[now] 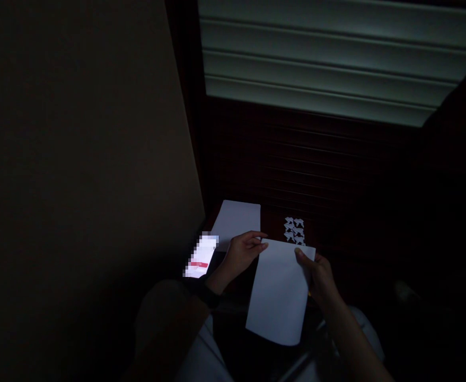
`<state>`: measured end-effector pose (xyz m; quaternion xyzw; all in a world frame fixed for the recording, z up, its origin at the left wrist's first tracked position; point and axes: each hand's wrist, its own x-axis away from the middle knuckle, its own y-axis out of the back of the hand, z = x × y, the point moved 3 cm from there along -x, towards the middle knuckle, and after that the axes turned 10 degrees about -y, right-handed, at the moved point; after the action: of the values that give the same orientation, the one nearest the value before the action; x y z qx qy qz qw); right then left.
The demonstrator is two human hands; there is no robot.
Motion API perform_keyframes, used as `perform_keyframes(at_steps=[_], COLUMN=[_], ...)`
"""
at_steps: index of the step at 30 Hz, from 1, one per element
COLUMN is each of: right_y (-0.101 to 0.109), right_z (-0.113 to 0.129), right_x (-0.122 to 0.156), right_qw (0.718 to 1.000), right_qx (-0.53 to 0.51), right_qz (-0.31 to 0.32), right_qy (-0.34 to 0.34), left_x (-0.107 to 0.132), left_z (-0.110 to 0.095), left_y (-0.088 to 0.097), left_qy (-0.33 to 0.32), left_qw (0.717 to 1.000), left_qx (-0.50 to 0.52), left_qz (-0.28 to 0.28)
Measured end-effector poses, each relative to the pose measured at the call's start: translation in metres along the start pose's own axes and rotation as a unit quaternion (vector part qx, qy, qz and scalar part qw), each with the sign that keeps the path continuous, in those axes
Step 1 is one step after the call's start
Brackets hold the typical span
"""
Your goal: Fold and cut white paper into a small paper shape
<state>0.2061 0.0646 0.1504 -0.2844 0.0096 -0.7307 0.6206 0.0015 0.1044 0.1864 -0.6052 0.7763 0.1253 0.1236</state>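
A sheet of white paper (279, 292) is held up over my lap, its lower end curving downward. My right hand (321, 273) grips the upper right corner, thumb flat on the front and fingers behind. At the upper left corner, my left hand (245, 253) has thumb and index finger at the edge, pinching it. A speck of yellow shows by my right palm, too small to name. Just beyond the sheet, several small cut white paper shapes (295, 229) lie in two columns on the dark surface.
More white paper (238, 220) lies flat behind my left hand. Left of that hand is a lit phone screen (201, 257), partly blurred out. A plain wall (97, 132) rises on the left, and pale slats (316, 63) stand ahead. The surroundings are very dark.
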Motion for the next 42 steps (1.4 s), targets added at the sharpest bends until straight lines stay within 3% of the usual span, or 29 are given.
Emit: perform_keyframes(at_steps=[11, 23, 42], right_y=[-0.0078, -0.0007, -0.0035], right_z=[0.0062, 0.0005, 0.0040], right_x=[0.0049, -0.0010, 0.0023], right_qw=[1.000, 0.999, 1.000], right_qx=[0.010, 0.004, 0.006], right_qz=[-0.017, -0.031, -0.012], right_qy=[-0.001, 0.004, 0.006], left_x=[-0.0002, -0.0005, 0.0005], left_z=[0.0011, 0.0025, -0.0002], left_y=[0.0021, 0.0005, 0.0026], left_qy=[0.004, 0.008, 0.005], left_qw=[1.000, 1.000, 0.999], left_qx=[-0.015, -0.009, -0.028], left_qz=[-0.003, -0.004, -0.023])
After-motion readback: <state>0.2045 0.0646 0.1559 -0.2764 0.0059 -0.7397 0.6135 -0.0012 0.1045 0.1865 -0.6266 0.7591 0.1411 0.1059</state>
